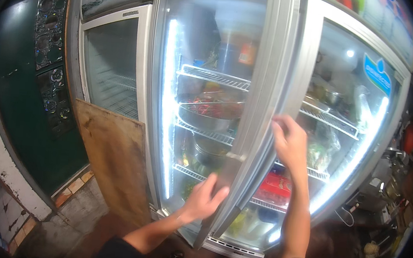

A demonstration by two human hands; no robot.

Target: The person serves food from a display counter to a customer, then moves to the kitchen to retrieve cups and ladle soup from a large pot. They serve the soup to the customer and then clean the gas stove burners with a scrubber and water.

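Before me stands a lit two-door glass display refrigerator [214, 238]. Its left glass door [218, 7] appears ajar, its lower corner jutting out near my feet. My left hand [203, 199] is at the lower part of that door's metal frame [260, 97], thumb and fingers apart. My right hand [290, 141] is higher up at the metal edge beside the right glass door [344, 56], fingers curled; whether they grip it is unclear. Behind the glass, wire shelves [211, 75] bear metal pots [210, 151], plastic-bagged greens [321, 151] and a red package [273, 186].
To the left stand a smaller glass-door refrigerator [112, 56], a leaning wooden board [114, 157] and a green door [13, 84]. Cluttered kitchen goods [391, 184] and a white cable [347, 217] lie on the right. A tiled edge [74, 187] borders the concrete floor [83, 210].
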